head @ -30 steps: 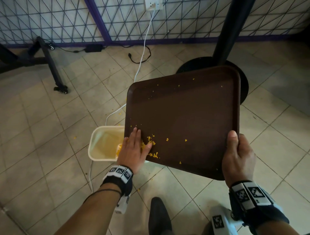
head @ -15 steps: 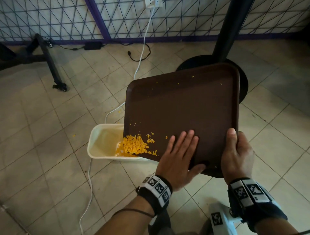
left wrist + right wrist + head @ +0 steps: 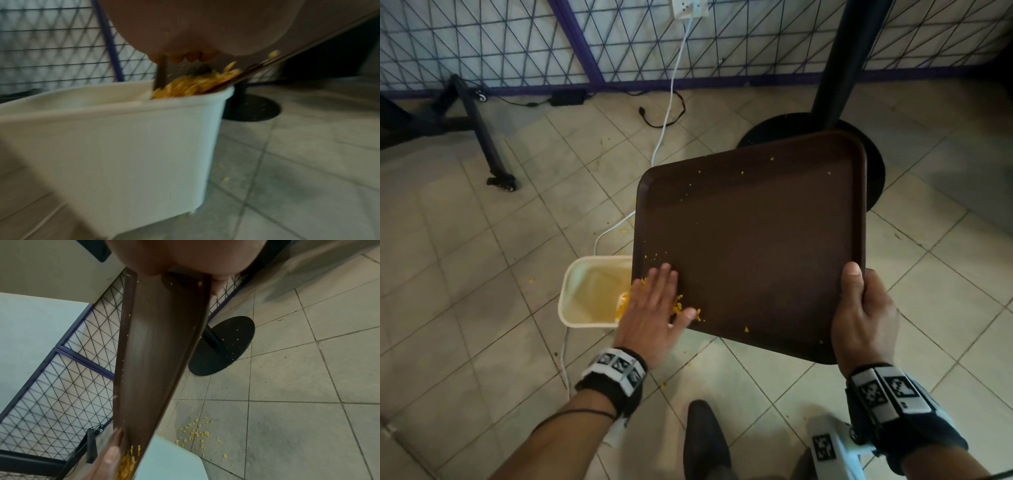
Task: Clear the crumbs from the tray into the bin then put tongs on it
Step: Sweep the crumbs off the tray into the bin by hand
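A dark brown tray (image 3: 756, 240) tilts down to the left over a white bin (image 3: 582, 294) on the floor. My right hand (image 3: 859, 308) grips the tray's near right corner, thumb on top. My left hand (image 3: 654, 305) lies flat with straight fingers on the tray's lower left corner, over a pile of yellow crumbs (image 3: 678, 306). In the left wrist view the crumbs (image 3: 195, 86) heap at the tray edge (image 3: 267, 61) above the bin's rim (image 3: 123, 104). In the right wrist view the tray (image 3: 160, 353) runs down to my left fingers (image 3: 115, 449). No tongs are in view.
A black table pole with a round base (image 3: 873, 161) stands behind the tray. A white cable (image 3: 664, 137) runs from a wall socket past the bin. A black stand leg (image 3: 482, 137) is at far left. Spilled crumbs (image 3: 197, 433) lie on the tiled floor. My shoe (image 3: 705, 442) is below.
My left hand has swept leftward across the tray's lower part, back to the corner over the bin, covering the crumb pile. The right hand keeps its hold.
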The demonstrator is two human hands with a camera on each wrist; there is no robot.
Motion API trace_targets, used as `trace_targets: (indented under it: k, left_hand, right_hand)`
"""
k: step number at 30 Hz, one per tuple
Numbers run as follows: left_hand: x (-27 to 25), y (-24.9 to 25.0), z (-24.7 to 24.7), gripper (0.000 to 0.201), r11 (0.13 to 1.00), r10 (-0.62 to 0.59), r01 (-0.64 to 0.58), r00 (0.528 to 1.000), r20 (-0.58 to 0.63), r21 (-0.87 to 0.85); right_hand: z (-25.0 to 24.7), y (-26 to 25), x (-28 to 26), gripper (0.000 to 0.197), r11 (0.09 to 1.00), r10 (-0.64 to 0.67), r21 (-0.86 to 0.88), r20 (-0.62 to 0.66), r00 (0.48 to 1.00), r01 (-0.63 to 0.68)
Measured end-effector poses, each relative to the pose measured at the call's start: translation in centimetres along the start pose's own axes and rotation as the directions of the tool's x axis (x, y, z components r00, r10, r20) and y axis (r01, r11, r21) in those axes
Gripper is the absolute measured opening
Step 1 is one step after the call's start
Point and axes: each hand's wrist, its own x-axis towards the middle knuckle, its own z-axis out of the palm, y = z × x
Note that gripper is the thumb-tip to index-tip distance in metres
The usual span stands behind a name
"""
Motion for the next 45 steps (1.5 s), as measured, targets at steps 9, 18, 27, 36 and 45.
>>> trace_targets:
  k: [9, 18, 27, 36, 45]
  left_hand:
    - [-3.5, 9.5, 3.0, 0.068, 0.890, 0.455, -0.457, 0.887, -0.080, -0.003]
    - [-2.7, -3.6, 3.9, 0.067, 0.971, 0.147, -0.158, 0.987, 0.071, 0.177]
    - [-1.3, -6.7, 0.9, 0.071, 0.989, 0.056, -0.057, 0.998, 0.006, 0.137]
    - [7.1, -3.5, -2.1, 0.067, 0.988, -0.106, 0.091, 0.987, -0.118, -0.128]
    - [0.0, -4.8, 2.6, 0.088, 0.994, -0.096, 0.097, 0.995, 0.014, -0.059]
  right_hand:
    - [0.1, 0.1, -0.1, 0.044, 0.999, 0.030, -0.010, 0.007, 1.000, -0.030]
    - [0.0, 0.2, 0.1, 0.044, 0.999, 0.025, 0.019, 0.004, 1.000, -0.025]
    - [0.1, 0.1, 0.0, 0.044, 1.000, 0.014, 0.027, 0.001, 1.000, -0.014]
    - [0.2, 0.4, 0.0, 0.044, 1.000, -0.001, 0.003, 0.001, 1.000, 0.001]
    - [0.2, 0.6, 0.1, 0.042, 1.000, 0.008, 0.004, -0.012, 1.000, -0.008]
